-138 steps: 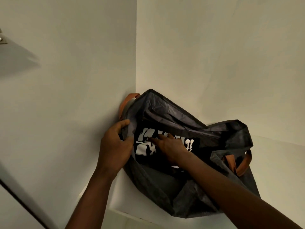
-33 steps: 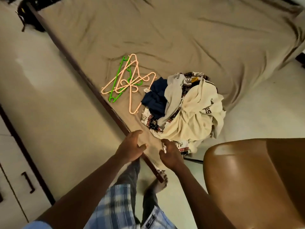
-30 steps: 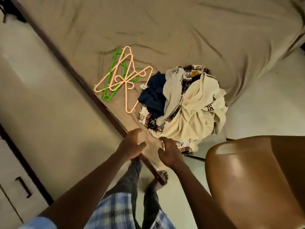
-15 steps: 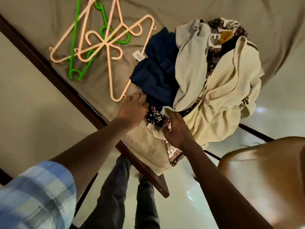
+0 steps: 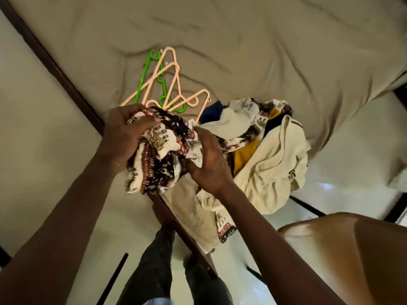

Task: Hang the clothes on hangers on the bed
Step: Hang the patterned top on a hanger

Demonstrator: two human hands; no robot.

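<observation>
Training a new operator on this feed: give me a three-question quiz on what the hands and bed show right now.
1. True or false: both hands grip the patterned garment.
2. What colours are the hangers on the bed?
3. The cream garment lies: A) on a hanger, B) in the clothes pile, C) on the chair.

Key: 1 true: left hand, right hand. 2 peach and green. 3 B.

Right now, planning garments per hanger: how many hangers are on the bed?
4 visible: one green hanger under three peach hangers, tangled together left of the clothes pile. The hands hide parts, possibly more.
</observation>
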